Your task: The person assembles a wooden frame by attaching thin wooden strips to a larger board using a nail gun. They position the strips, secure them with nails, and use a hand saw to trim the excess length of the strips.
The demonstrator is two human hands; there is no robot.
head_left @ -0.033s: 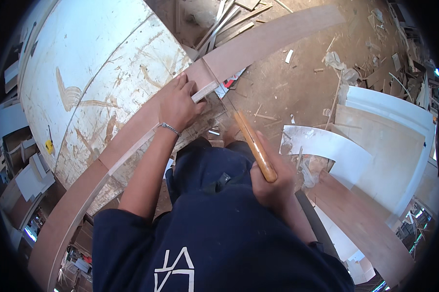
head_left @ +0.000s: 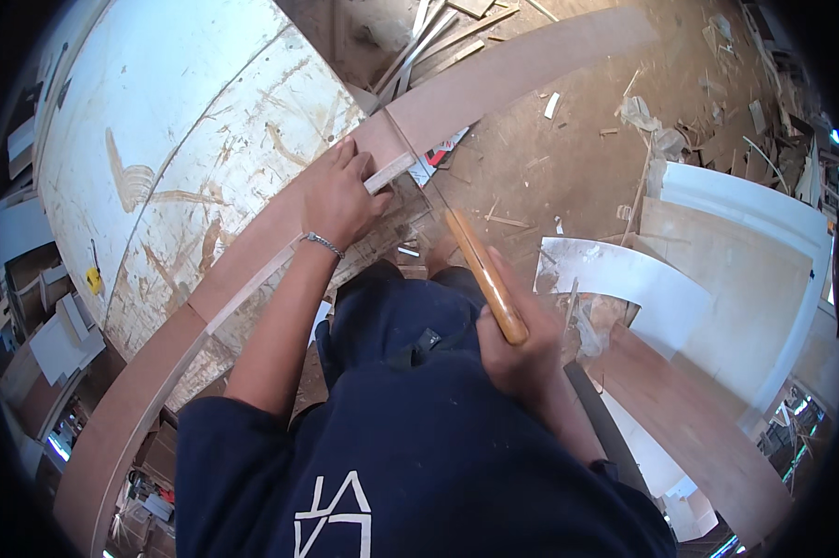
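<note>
A long reddish-brown wooden board (head_left: 252, 244) lies along the edge of a worn white worktable (head_left: 205, 121), with its far end jutting out past the corner. My left hand (head_left: 345, 191) grips the board near that corner, fingers over the top face and thumb at the near edge. In my right hand (head_left: 523, 346) is the wooden handle of a handsaw (head_left: 486, 277), with fingers wrapped round its lower end. The saw's thin blade, seen almost edge-on, runs up to a dark line across the board, just right of my left fingers.
Wood strips (head_left: 447, 51) and scraps litter the brown floor (head_left: 568, 158) beyond the table. At the right are a curved white panel (head_left: 624, 274), a large pale framed panel (head_left: 731, 270) and another brown board (head_left: 689, 428). A yellow object (head_left: 94, 279) sits at the table's left edge.
My right hand and the saw handle have shifted very slightly up and left, toward the board. My left hand stays in place on the board.
</note>
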